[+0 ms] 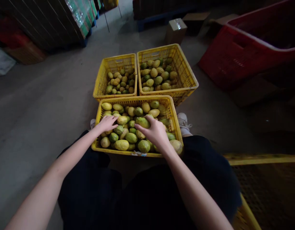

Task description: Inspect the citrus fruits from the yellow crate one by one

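Observation:
Between my knees stands a yellow plastic crate (135, 154) filled with oval green and yellow fruit (131, 138); their exact kind I cannot tell. My right hand (157, 129) has its thumb and fingers around a green fruit (142, 122) near the crate's middle. Over the left part of the same crate is my left hand (107, 124), palm down with fingers apart. Its fingertips reach beside a yellow-green fruit (122, 120), seemingly touching the fruit there, and I see nothing held in them.
Two more yellow crates, a left one (99, 86) and a right one (186, 68), stand just beyond, part filled with similar fruit. A large red bin (231, 57) is at the right, a cardboard box (176, 28) farther back. Another yellow crate (265, 159) sits at lower right.

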`<state>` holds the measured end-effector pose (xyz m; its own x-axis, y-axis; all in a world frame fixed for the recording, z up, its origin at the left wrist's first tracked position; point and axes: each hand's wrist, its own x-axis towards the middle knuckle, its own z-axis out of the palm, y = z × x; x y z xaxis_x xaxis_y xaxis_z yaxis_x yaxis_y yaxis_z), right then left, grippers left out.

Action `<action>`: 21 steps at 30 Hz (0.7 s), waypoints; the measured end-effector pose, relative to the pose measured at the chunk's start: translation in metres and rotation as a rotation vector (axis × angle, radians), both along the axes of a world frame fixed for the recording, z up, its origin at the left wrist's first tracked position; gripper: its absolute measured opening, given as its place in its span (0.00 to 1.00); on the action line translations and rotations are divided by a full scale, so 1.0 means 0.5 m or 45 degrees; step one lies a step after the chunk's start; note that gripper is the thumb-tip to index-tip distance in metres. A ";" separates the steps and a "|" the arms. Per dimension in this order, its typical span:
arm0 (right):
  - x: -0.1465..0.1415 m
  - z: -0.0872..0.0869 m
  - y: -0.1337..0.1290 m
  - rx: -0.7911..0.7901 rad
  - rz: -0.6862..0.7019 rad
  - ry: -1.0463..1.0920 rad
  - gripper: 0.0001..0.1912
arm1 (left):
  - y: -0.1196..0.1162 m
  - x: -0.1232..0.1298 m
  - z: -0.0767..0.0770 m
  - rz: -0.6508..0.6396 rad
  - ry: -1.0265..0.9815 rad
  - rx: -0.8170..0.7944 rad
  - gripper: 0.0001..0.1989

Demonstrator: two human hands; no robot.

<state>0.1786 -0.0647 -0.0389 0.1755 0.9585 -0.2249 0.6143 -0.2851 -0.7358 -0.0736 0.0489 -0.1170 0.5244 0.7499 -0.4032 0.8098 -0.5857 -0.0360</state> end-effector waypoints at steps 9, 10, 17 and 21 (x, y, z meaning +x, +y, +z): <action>-0.010 -0.034 -0.005 -0.318 0.428 -0.559 0.20 | 0.026 0.143 -0.049 0.285 -0.241 -0.126 0.26; -0.009 -0.034 -0.005 -0.314 0.424 -0.564 0.20 | 0.044 0.156 -0.055 0.340 -0.248 -0.209 0.21; 0.006 -0.018 -0.008 -0.269 0.369 -0.575 0.19 | 0.133 0.167 -0.092 0.607 -0.318 -0.385 0.22; 0.014 -0.006 -0.015 -0.251 0.376 -0.559 0.19 | 0.134 0.147 -0.093 0.597 -0.393 -0.510 0.20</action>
<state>0.1858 -0.0723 -0.0418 0.0239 0.9284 -0.3709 0.9252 -0.1610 -0.3435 -0.0002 0.1161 -0.1635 0.3165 0.7501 -0.5807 0.9192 -0.0913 0.3830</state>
